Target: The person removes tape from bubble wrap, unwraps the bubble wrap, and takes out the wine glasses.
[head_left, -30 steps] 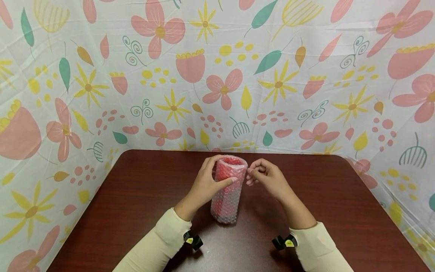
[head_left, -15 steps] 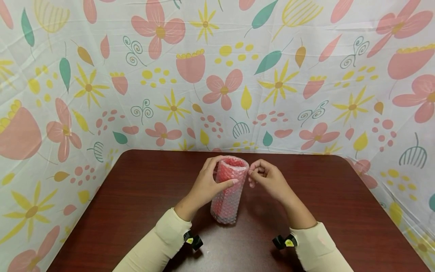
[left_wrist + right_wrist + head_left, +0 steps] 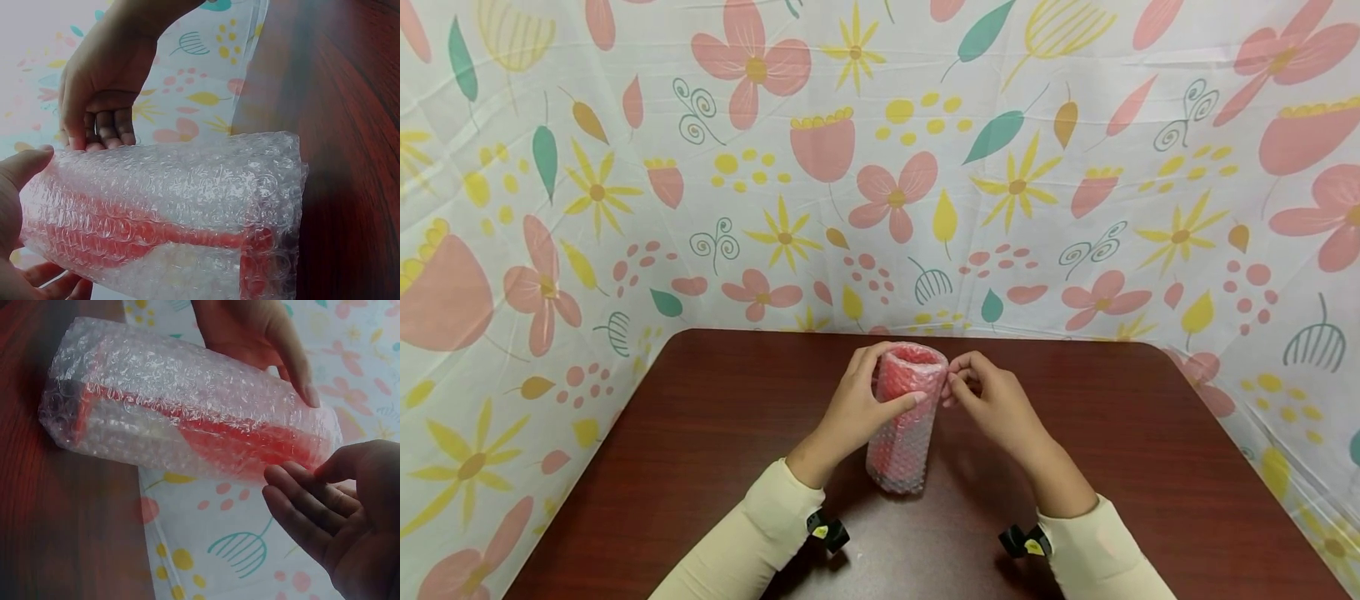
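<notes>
A roll of bubble wrap (image 3: 904,446) stands on the table, its open end up. Through the layers in both wrist views shows a red goblet-shaped thing (image 3: 206,237), with a bowl, a thin stem and a flat foot. My left hand (image 3: 852,408) grips the upper part of the roll, thumb across the near side and fingers behind. At the right edge, just below the open end, my right hand (image 3: 996,396) pinches at the bubble wrap between thumb and index finger. Its other fingers (image 3: 300,509) are loosely bent beside the wrap.
The dark reddish-brown table (image 3: 737,375) has rounded far corners. Right behind it hangs a white cloth (image 3: 880,283) printed with flowers and leaves, which also runs along both sides. Small black wrist cameras (image 3: 829,532) sit at the cuffs.
The roll's top leaned slightly right half a second ago and is back upright now. My right hand's thumb and fingers have shifted against its edge. My left hand keeps its grip.
</notes>
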Action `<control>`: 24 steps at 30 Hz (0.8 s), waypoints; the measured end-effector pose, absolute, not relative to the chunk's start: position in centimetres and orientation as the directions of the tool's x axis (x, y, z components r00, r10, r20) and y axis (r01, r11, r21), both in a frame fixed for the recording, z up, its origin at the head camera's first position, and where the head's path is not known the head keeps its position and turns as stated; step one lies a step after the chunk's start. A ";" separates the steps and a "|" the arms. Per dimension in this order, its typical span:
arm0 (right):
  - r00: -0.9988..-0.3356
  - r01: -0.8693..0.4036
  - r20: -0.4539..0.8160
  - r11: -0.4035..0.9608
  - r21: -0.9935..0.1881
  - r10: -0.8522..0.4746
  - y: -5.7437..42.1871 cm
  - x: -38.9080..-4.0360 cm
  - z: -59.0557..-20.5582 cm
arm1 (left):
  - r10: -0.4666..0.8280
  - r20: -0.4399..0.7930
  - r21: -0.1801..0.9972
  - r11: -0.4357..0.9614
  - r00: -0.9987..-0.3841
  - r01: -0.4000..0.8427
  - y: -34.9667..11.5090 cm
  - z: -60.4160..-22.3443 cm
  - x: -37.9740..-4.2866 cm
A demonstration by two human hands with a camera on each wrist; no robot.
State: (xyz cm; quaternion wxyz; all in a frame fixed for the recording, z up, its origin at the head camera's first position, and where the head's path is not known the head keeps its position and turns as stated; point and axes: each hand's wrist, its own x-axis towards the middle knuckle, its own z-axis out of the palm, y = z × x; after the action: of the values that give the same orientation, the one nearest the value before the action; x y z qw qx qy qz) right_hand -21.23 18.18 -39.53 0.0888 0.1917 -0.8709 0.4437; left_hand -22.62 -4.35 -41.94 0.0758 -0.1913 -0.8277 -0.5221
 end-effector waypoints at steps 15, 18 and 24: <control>-0.952 -0.300 0.228 0.463 -0.834 -0.206 18.5 -21.5 -39.2 | 0.214 0.341 0.831 0.388 -0.916 0.400 -4.3 -41.9 -22.6; -0.956 -0.282 0.222 0.382 -0.880 -0.194 18.7 -21.8 -39.4 | 0.217 0.334 0.835 0.384 -0.917 0.394 -4.3 -42.0 -22.6; -0.958 -0.180 0.134 0.167 -0.969 -0.252 18.9 -22.3 -39.9 | 0.215 0.323 0.845 0.372 -0.921 0.383 -4.3 -42.0 -22.6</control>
State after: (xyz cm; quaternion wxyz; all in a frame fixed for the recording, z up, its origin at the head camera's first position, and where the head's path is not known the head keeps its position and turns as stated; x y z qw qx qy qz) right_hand -22.30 18.93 -39.86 -0.0287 0.1416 -0.7634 0.6295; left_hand -22.63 -4.31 -41.98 0.0794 -0.1815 -0.8244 -0.5302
